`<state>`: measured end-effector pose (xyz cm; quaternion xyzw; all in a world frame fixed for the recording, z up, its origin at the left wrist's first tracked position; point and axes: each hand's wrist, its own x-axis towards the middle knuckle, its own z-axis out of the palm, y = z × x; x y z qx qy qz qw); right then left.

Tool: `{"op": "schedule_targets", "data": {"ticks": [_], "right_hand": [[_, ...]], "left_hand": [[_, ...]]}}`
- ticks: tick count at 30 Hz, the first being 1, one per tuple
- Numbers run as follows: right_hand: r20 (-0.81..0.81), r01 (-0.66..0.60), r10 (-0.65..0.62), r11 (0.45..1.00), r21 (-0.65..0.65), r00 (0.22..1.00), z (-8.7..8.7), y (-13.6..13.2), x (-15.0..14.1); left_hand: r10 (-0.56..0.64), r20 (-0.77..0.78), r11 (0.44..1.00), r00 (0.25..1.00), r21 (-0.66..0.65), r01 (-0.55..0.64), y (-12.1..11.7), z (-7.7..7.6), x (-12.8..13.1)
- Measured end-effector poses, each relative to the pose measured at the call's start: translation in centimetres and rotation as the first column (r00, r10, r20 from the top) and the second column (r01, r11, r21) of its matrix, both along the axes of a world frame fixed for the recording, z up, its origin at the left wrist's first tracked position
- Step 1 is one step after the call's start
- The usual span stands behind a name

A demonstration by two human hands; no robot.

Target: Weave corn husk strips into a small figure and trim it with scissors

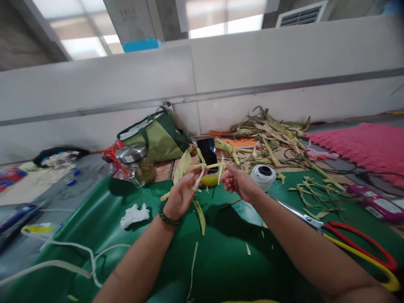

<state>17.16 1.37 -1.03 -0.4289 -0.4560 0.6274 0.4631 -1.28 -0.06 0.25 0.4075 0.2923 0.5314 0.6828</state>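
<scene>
My left hand (pixel 181 195), with a dark green bead bracelet at the wrist, is closed on pale green corn husk strips (pixel 198 179). One strip stretches across to my right hand (pixel 237 181), whose fingers pinch its end. The strips cross close to the left fingertips, above the green mat (pixel 221 261). A wider piece of husk (pixel 199 214) hangs down beside the left hand. Behind the hands lies a yellow curved object (pixel 211 180), partly hidden. A black phone (pixel 207 149) stands just beyond them. To the right of my right hand sits a spool of white thread (pixel 264 179).
Scissors (pixel 322 227) with red and yellow handles lie under and beside my right forearm. Knotted husk pieces (pixel 307 191) and a purple device (pixel 375 203) are further right. A husk pile (pixel 274 132), glass jar (pixel 142 172), green bag (pixel 162 141) and crumpled tissue (pixel 134 216) surround the work area.
</scene>
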Motion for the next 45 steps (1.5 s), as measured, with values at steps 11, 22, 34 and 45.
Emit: {"op": "schedule_targets", "data": {"ticks": [11,22,34,45], "right_hand": [[0.308,-0.201,0.093,0.918,0.342,0.947,-1.1,-0.8,-0.7],[0.746,-0.476,0.020,0.782,0.404,0.666,0.1,-2.2,-0.9],[0.596,-0.579,0.324,0.758,0.301,0.734,1.1,-1.0,1.1],[0.709,-0.617,0.221,0.696,0.366,0.670,1.1,-1.1,1.2]], "left_hand": [[-0.257,-0.173,0.965,0.951,0.016,0.263,0.7,-1.1,-0.7],[-0.148,-0.642,0.960,0.752,0.088,0.265,0.7,-0.6,0.0],[-0.205,-0.584,0.978,0.786,-0.089,0.189,0.8,0.6,-1.1],[-0.227,-0.663,0.961,0.714,-0.034,0.273,0.4,0.3,-0.5]]}}
